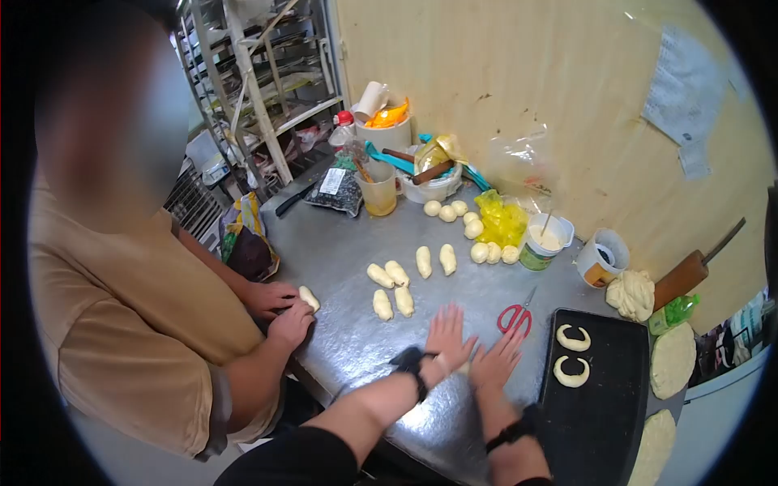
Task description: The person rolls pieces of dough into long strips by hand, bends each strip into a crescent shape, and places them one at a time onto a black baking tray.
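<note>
While left hand (448, 336) and right hand (496, 360) lie flat just beside the red scissors (515, 318), fingers are splayed, gripping nothing; the dough piece (463, 369) barely shows under the palms. Judgement: roll with light, even pressure for uniform thickness.

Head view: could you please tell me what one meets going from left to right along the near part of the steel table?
A co-worker's hands → oblong dough pieces → left hand → right hand → black tray → flat dough rounds.
</note>
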The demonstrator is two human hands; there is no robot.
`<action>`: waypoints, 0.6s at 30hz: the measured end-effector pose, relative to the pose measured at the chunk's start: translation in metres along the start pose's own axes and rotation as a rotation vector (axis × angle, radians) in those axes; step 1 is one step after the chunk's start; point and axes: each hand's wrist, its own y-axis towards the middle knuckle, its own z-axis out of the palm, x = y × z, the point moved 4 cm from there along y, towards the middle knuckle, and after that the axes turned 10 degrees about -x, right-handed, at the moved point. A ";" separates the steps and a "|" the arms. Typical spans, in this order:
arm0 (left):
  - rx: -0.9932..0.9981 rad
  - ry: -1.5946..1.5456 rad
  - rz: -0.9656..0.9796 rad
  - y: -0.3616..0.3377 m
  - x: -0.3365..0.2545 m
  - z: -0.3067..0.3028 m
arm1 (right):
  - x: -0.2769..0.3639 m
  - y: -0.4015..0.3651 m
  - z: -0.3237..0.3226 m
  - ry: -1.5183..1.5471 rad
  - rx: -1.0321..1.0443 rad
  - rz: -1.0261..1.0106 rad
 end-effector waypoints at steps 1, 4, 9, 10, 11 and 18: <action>0.021 0.012 0.053 0.008 0.005 0.007 | 0.000 0.017 0.007 -0.015 -0.067 -0.014; 0.164 -0.025 0.183 -0.021 0.013 -0.007 | -0.010 -0.015 0.010 0.050 0.371 -0.317; 0.477 -0.091 0.202 -0.185 0.027 -0.109 | -0.046 -0.177 -0.088 0.116 0.677 -0.409; 0.462 -0.068 0.195 -0.180 0.028 -0.109 | -0.050 -0.181 -0.084 0.105 0.672 -0.358; 0.447 -0.045 0.183 -0.176 0.029 -0.107 | -0.052 -0.183 -0.077 0.095 0.670 -0.310; 0.077 0.053 0.046 0.008 0.041 -0.021 | -0.024 -0.009 -0.003 -0.026 0.171 -0.042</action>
